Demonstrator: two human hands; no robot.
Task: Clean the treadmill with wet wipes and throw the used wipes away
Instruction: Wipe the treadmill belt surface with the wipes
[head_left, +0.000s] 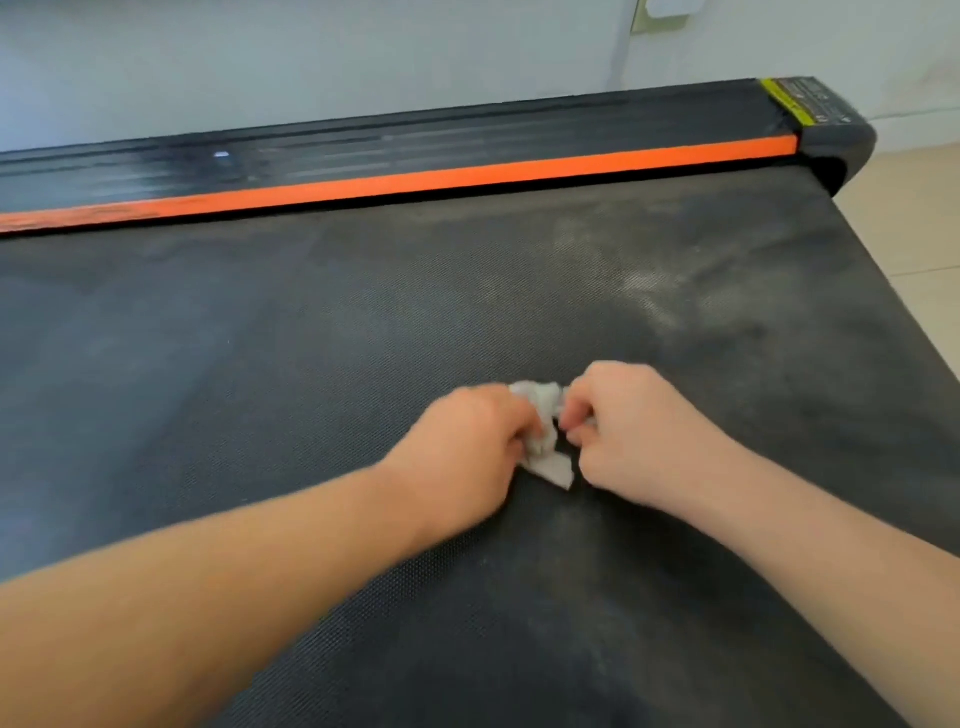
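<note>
At frame centre, left hand (467, 441) and right hand (618, 421) pinch the crumpled white wet wipe (545, 431) with curled fingers over the dusty black textured treadmill belt (260, 364), apparently refolding it.

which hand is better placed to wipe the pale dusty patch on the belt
Probably right hand: it pinches the wet wipe, and the dusty patch lies beyond it, farther from the left hand.

Dusty black treadmill belt (260, 338) with a crumpled white wipe (546, 406) on it, orange-striped side rail (415, 179) alongside.
</note>
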